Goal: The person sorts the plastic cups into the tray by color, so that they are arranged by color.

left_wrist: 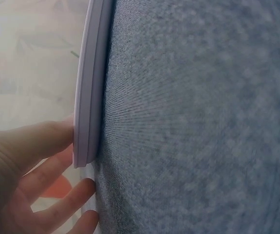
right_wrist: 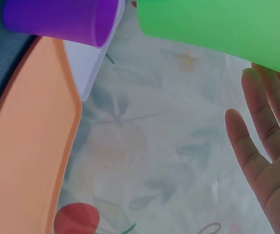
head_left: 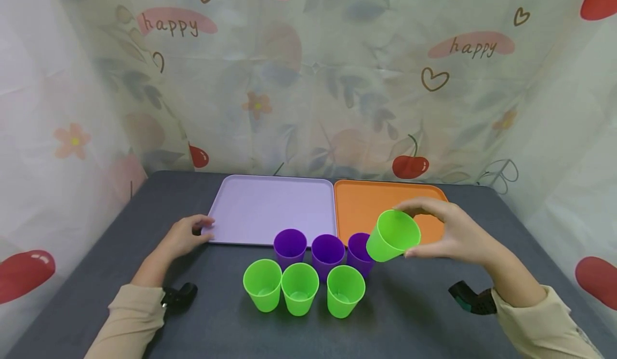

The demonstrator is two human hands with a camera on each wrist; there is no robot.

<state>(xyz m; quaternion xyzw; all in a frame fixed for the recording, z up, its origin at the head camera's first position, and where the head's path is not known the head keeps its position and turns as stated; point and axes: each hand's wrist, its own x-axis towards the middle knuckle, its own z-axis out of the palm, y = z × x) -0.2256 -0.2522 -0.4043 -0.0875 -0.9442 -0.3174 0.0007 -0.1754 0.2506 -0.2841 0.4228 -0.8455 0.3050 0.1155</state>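
Observation:
My right hand (head_left: 450, 227) grips a bright green plastic cup (head_left: 392, 236) between thumb and fingers. The cup is raised and tilted above the table, in front of the orange tray (head_left: 385, 187). In the right wrist view the green cup (right_wrist: 217, 29) shows at the top, beside spread fingers (right_wrist: 256, 92). At the near left corner of a lilac tray (head_left: 275, 209), my left hand (head_left: 183, 236) pinches the rim. Three green cups (head_left: 300, 289) stand upright in a front row. Behind them stand three purple cups (head_left: 328, 254), the rightmost partly hidden by the raised cup.
Both trays lie side by side at the back of the dark grey table (head_left: 202, 321); the lilac one bears no objects. A patterned curtain (head_left: 308, 107) closes off the back and sides. Black straps (head_left: 474, 297) sit around both wrists.

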